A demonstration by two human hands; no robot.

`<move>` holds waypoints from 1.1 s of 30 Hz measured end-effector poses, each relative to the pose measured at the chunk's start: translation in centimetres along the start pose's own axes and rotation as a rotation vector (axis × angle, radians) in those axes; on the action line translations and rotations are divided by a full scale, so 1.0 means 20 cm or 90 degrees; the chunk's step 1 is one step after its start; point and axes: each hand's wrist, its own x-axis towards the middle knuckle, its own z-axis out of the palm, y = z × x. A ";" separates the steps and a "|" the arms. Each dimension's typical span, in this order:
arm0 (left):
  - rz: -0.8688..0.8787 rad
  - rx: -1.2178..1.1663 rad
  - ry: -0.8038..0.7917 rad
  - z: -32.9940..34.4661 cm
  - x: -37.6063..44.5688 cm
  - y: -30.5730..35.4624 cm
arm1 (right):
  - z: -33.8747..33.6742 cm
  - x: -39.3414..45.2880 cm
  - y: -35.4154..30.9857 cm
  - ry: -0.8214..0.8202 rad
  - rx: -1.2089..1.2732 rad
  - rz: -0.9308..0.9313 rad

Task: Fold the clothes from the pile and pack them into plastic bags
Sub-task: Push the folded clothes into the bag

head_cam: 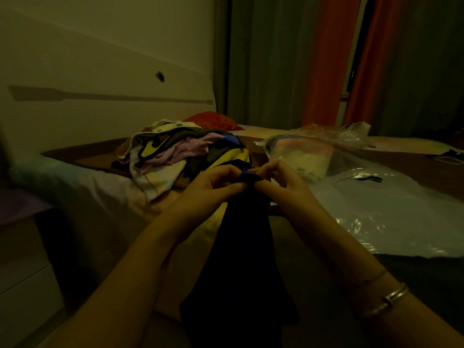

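A dark navy garment hangs down in front of me, its top edge bunched between both hands. My left hand pinches that top edge from the left, and my right hand pinches it from the right, fingers curled. Behind the hands lies the pile of mixed clothes on the bed, in pink, yellow, white and dark colours. To the right sits a clear plastic bag with folded pale clothes inside. A flat empty plastic bag is spread on the bed at the right.
The bed meets a white headboard wall at the left. A red cushion lies behind the pile. Another crumpled plastic bag sits far right. Orange curtains hang at the back. The room is dim.
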 end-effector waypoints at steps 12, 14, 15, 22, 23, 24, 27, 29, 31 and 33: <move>0.011 0.102 0.058 -0.09 -0.01 0.01 | 0.05 0.00 0.07 -0.098 -0.341 -0.041; 0.005 0.103 0.062 -0.10 0.00 0.00 | 0.05 0.00 0.08 -0.088 -0.382 -0.056; -0.003 0.101 0.063 -0.10 0.00 -0.01 | 0.05 -0.01 0.09 -0.081 -0.393 -0.067; -0.045 0.014 0.120 -0.12 0.04 -0.02 | 0.09 -0.02 0.10 0.009 -0.384 -0.159; -0.050 0.015 0.129 -0.11 0.04 -0.02 | 0.09 -0.02 0.11 0.009 -0.423 -0.168; -0.055 0.023 0.135 -0.11 0.04 -0.02 | 0.09 -0.01 0.12 -0.003 -0.461 -0.163; -0.063 0.052 0.122 -0.08 0.05 -0.01 | 0.10 0.00 0.17 -0.087 -0.511 -0.062; -0.058 0.048 0.112 -0.08 0.05 -0.01 | 0.11 -0.01 0.21 -0.111 -0.547 -0.057; -0.050 0.012 0.116 -0.08 0.05 0.01 | 0.12 -0.01 0.22 -0.116 -0.500 -0.097; -0.043 -0.025 0.107 -0.11 0.05 0.02 | 0.13 -0.02 0.21 -0.115 -0.401 -0.116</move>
